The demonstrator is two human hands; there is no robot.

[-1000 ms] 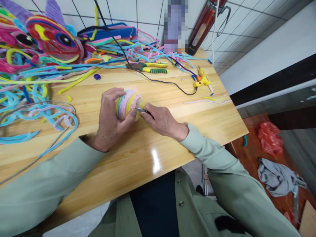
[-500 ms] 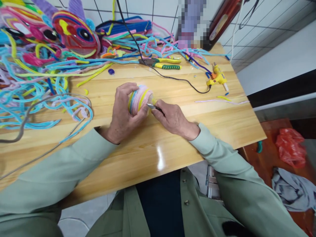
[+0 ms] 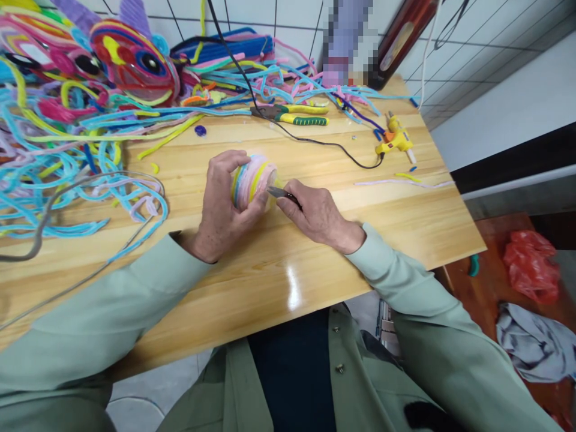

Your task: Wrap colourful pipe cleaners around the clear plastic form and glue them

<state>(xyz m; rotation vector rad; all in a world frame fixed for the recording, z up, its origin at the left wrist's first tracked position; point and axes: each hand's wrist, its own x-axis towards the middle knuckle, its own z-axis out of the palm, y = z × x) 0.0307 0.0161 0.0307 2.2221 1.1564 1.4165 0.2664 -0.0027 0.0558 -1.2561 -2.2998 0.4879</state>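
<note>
My left hand is wrapped round a small coil of pink, blue and yellow pipe cleaners, held on edge just above the wooden table. My right hand pinches a thin metal tool with a dark handle. Its tip touches the coil's right side.
A tangle of coloured pipe cleaners and bright coiled masks fill the table's left and back. Green-and-yellow pliers, a yellow glue gun with a black cord, and loose strands lie at the back right. Cloths lie on the floor to the right.
The view swung left over the second. The hands hold the same grip; the left fingers turned the coil slightly against the tool tip.
</note>
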